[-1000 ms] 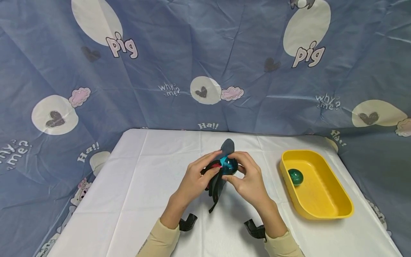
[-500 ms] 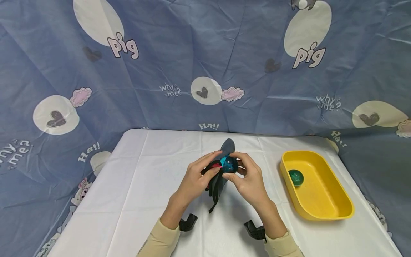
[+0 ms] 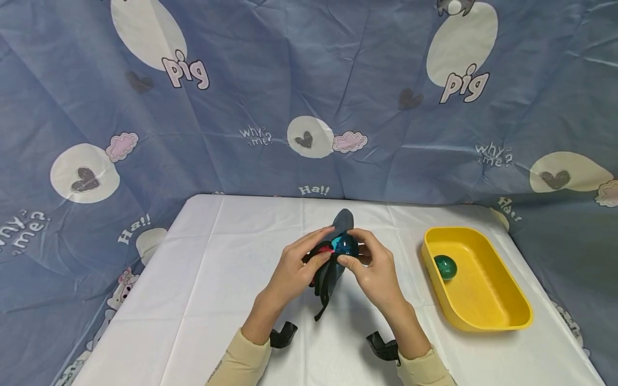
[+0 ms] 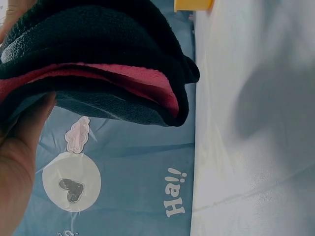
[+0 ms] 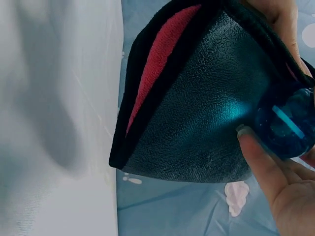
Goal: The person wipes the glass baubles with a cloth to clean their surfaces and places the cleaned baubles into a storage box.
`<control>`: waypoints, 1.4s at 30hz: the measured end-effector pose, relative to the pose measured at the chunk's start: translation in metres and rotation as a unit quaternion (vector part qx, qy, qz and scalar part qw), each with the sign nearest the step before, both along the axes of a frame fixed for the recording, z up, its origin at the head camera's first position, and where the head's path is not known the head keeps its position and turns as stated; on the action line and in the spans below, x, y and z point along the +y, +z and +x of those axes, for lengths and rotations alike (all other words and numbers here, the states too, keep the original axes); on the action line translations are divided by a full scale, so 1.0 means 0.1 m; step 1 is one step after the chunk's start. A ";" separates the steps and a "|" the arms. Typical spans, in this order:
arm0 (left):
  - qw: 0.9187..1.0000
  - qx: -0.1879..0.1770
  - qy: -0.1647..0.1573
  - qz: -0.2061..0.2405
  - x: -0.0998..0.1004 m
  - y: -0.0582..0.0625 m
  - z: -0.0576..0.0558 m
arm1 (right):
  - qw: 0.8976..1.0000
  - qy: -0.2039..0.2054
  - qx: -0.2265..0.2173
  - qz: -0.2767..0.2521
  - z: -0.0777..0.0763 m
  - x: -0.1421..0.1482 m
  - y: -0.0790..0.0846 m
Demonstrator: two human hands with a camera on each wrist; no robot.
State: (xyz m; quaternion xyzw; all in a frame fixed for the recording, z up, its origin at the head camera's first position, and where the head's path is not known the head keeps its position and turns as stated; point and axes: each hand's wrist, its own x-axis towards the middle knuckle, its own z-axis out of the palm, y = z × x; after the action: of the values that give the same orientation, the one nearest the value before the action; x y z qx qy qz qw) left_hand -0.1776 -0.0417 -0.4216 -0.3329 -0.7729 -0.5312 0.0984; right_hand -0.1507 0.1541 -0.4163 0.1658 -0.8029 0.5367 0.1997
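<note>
A clear blue ball sits between the fingers and thumb of my right hand, pressed close to a folded cloth. The cloth is grey fleece with a pink inner side and black edging, and a bluish glow from the ball falls on it. My left hand grips the cloth's folded upper part, thumb on the near side. In the left wrist view, the folds of the cloth cover most of the left fingers and hide the ball. The cloth's lower end hangs over the table.
A yellow tray stands on the right of the white-covered table, with a green ball against its left wall. A blue printed curtain hangs behind. Black wrist mounts stick out inward from both wrists.
My right thumb has shifted slightly up and inward on the blue ball, which looks slightly turned against the cloth. The left hand keeps its grip; tray and green ball are unmoved.
</note>
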 end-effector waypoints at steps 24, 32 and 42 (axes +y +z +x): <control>1.000 -0.013 -0.010 0.002 0.03 0.00 0.02 | 1.000 -0.011 -0.022 -0.013 0.00 0.01 0.01; 1.000 -0.006 -0.014 0.002 0.03 -0.01 0.02 | 0.999 0.002 -0.035 -0.029 -0.01 0.01 -0.01; 1.000 -0.004 -0.007 0.001 0.03 0.00 0.02 | 0.999 -0.004 -0.037 -0.029 -0.01 0.02 -0.02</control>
State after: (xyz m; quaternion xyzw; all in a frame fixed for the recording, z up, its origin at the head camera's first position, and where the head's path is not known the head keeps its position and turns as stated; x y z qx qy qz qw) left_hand -0.1758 -0.0391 -0.4219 -0.3362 -0.7705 -0.5336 0.0919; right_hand -0.1519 0.1558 -0.4183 0.1365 -0.7946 0.5645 0.1768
